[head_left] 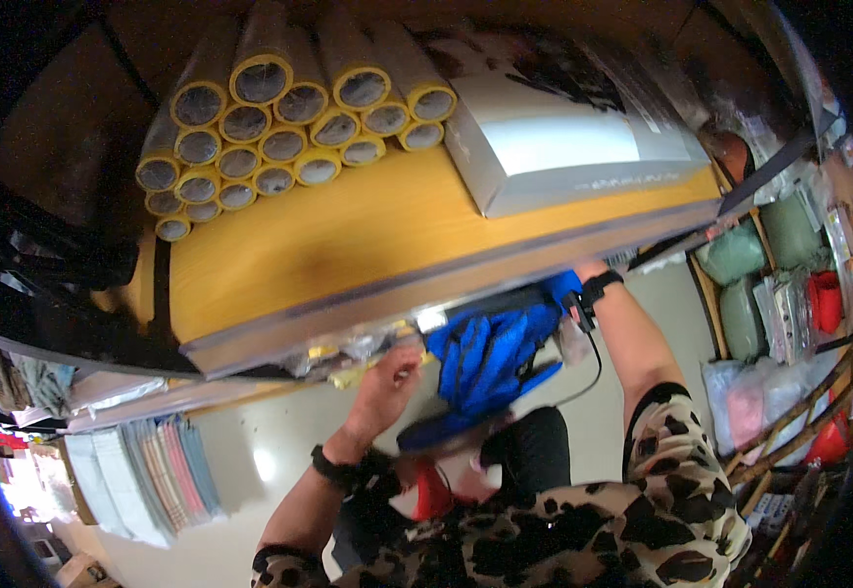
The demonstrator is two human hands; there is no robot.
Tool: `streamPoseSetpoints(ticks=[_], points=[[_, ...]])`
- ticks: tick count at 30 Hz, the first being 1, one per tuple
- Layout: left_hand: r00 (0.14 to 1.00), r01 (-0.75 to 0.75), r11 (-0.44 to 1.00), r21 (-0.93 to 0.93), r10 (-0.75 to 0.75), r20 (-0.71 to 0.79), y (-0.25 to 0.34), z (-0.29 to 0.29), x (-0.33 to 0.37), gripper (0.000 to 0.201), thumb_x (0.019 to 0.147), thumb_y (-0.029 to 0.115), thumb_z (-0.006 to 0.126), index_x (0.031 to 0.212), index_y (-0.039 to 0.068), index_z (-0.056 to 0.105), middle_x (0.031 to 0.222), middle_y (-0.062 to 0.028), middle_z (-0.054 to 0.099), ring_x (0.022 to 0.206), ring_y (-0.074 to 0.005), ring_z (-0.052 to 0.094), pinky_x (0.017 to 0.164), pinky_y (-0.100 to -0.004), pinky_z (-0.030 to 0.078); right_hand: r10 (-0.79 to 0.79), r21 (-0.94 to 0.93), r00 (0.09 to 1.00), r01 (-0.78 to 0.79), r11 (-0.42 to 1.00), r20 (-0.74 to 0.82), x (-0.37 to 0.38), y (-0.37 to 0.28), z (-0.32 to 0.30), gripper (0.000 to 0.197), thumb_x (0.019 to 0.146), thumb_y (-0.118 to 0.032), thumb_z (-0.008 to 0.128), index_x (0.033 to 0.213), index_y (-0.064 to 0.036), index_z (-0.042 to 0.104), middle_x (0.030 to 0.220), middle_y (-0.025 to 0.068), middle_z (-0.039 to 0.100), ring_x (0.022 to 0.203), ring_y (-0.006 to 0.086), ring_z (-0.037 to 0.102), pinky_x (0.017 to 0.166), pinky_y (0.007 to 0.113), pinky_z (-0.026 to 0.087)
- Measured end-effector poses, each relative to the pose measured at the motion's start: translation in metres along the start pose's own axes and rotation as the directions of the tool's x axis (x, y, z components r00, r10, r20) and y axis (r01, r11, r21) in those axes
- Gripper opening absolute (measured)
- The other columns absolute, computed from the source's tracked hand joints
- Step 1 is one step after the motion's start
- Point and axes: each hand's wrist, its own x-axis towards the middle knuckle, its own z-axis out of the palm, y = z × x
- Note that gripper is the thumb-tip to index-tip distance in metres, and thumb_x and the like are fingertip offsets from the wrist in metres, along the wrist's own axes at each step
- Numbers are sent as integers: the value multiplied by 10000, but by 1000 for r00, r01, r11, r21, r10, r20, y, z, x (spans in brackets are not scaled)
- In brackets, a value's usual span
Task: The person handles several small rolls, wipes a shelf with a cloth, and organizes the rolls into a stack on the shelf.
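Below the shelf's front edge sits a blue folded fabric item (500, 358), creased and with dark edging; its exact kind I cannot make out. To its left is my left hand (389, 387), fingers curled in, close to clear plastic packages with yellow parts (348, 355). Whatever those fingers may hold does not show. My right hand (593, 269) reaches in at the upper right of the blue fabric, and the shelf edge hides its fingers. Both wrists wear black bands.
Above my hands, a wooden shelf (348, 240) bears stacked plastic-wrapped rolls with yellow ends (282, 144) and a silver-white box (563, 147). Folded cloths (152, 475) hang at lower left. Bagged goods (740, 250) fill racks on the right. A thin black cable (598, 367) hangs beside my right forearm.
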Motion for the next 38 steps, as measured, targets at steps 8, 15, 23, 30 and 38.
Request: streamPoseSetpoints(ticks=[8,15,23,30,38], points=[[999,-50,999,10,50,5,-40,13,24,284,798,93,559,1063,12,497,1016,-151,558,889,-241,579,738,-318,478,-7,-23,988,11,1000,151,35,38,1,131,796,-151,499,870,-59,557,739,64,569,571,168,538,495,298,464],[996,-79,995,-63,76,-46,-61,22,33,271,800,68,550,1055,-4,498,980,-145,575,900,-215,581,753,-302,478,9,-16,961,-5,1000,276,38,52,-2,158,805,-171,515,907,-57,553,753,68,570,570,173,542,510,297,476],[999,4,984,-177,-14,-53,-49,29,21,275,806,90,545,1063,6,500,947,-124,581,887,-170,566,764,-277,455,-91,334,992,59,941,82,-4,34,-36,166,796,-126,544,953,-75,540,832,67,571,745,171,560,574,287,481],[993,-63,987,-147,48,-106,-36,42,-5,265,792,36,552,1051,19,499,826,-37,561,742,-82,528,680,-212,444,-139,545,961,252,800,-239,-67,20,-82,259,774,-117,605,991,-55,478,851,45,537,658,116,510,501,228,413],[1000,-5,974,-227,2,-16,13,60,-29,451,783,155,610,1170,50,405,966,-80,514,801,-111,534,723,-253,437,-286,778,958,155,609,34,-172,43,-88,391,807,-164,574,1160,-66,436,1076,105,503,921,194,512,619,308,472]])
